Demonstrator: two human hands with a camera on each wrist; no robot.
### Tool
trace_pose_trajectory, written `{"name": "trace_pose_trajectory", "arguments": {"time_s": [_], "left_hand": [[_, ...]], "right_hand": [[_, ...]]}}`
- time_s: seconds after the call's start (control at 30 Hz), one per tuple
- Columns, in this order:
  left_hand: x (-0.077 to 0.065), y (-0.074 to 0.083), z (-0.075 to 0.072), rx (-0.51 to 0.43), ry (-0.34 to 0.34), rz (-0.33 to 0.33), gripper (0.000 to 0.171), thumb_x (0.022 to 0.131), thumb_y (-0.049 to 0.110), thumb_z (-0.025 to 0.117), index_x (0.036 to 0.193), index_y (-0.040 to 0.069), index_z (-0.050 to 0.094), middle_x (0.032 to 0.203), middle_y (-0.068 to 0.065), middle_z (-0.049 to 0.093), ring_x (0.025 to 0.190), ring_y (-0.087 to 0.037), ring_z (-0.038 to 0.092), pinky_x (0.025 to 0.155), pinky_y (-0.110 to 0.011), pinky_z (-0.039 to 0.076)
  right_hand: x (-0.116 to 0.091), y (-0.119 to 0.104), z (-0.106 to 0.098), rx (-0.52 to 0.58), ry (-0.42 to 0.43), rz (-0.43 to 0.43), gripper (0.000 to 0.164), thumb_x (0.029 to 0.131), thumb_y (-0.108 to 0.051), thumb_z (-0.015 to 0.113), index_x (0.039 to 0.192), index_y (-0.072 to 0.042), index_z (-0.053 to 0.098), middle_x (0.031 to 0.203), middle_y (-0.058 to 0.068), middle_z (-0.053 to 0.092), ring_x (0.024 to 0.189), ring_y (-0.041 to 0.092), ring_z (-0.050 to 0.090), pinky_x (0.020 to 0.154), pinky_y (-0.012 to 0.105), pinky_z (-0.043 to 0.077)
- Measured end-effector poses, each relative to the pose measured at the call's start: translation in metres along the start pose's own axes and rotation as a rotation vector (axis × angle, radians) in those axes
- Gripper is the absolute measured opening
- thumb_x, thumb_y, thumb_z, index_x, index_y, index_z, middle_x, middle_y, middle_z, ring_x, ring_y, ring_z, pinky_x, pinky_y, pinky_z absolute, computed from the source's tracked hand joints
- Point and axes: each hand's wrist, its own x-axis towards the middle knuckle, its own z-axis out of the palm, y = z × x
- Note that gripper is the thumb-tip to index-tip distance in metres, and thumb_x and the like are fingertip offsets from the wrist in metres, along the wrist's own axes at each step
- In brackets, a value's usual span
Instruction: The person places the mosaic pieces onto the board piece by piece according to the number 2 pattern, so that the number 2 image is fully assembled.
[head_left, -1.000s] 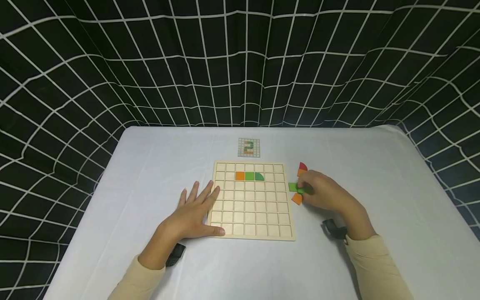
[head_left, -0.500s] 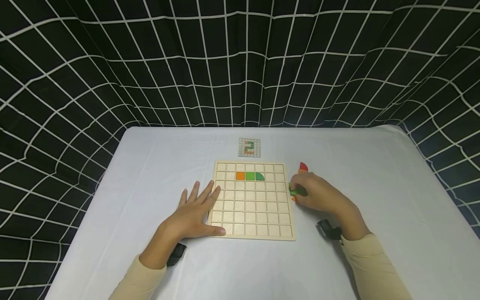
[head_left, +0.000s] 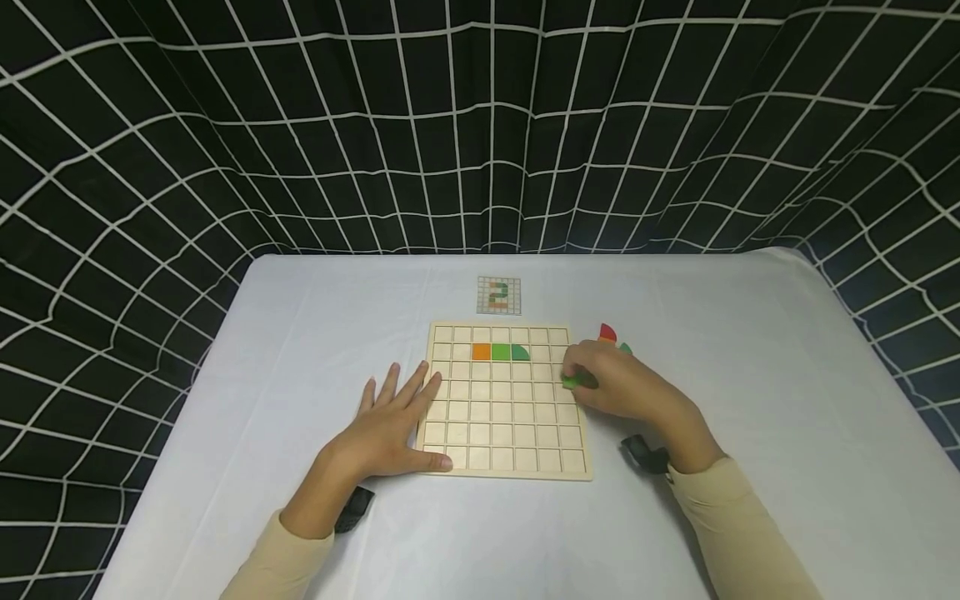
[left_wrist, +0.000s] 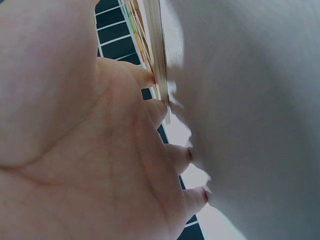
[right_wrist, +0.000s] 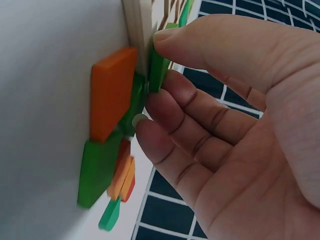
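The wooden grid board [head_left: 491, 412] lies flat on the table, its top part bearing an orange square tile [head_left: 482, 352], a green square tile [head_left: 501, 352] and a teal quarter-round tile [head_left: 520, 352] in a row. Over the board's left edge my left hand [head_left: 384, 437] rests with spread fingers, the thumb at the lower left corner. My right hand [head_left: 618, 383] pinches a green tile [right_wrist: 159, 67] between thumb and fingertips at the board's right edge. Beneath that hand, the right wrist view shows a loose orange tile [right_wrist: 112, 95] and a green tile [right_wrist: 97, 172] on the table.
Behind the board lies a small pattern card [head_left: 498, 296] with a figure like a 2. A red quarter-round tile [head_left: 607, 332] and a teal tile [head_left: 626, 348] lie beyond the right hand. A dark curtain with white grid lines [head_left: 480, 125] surrounds the white table [head_left: 337, 308].
My right hand has moved left with the green tile, from among the loose tiles to the board's right edge. The left hand stays where it was.
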Motion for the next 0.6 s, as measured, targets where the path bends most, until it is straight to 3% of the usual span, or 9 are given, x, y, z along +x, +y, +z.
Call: {"name": "trace_pose_trajectory", "arguments": {"time_s": [0.33, 0.6], "left_hand": [[-0.001, 0.001, 0.000, -0.006, -0.004, -0.005, 0.117, 0.075, 0.067, 0.075, 0.162, 0.013, 0.018, 0.167, -0.011, 0.004, 0.148, -0.047, -0.008, 0.111, -0.070, -0.004], [0.000, 0.000, 0.000, 0.009, -0.001, -0.002, 0.117, 0.075, 0.068, 0.075, 0.162, 0.012, 0.020, 0.167, -0.011, 0.006, 0.148, -0.047, -0.006, 0.111, -0.071, -0.002]], "right_hand": [[0.014, -0.012, 0.008, 0.006, -0.053, 0.023, 0.021, 0.081, -0.001, 0.078, 0.087, -0.013, 0.062, 0.081, -0.001, 0.054, 0.079, 0.018, 0.050, 0.068, 0.031, 0.045], [0.022, -0.018, 0.010, -0.024, -0.061, 0.010, 0.020, 0.082, -0.002, 0.077, 0.095, -0.013, 0.066, 0.088, -0.003, 0.059, 0.085, 0.017, 0.052, 0.076, 0.033, 0.048]]}}
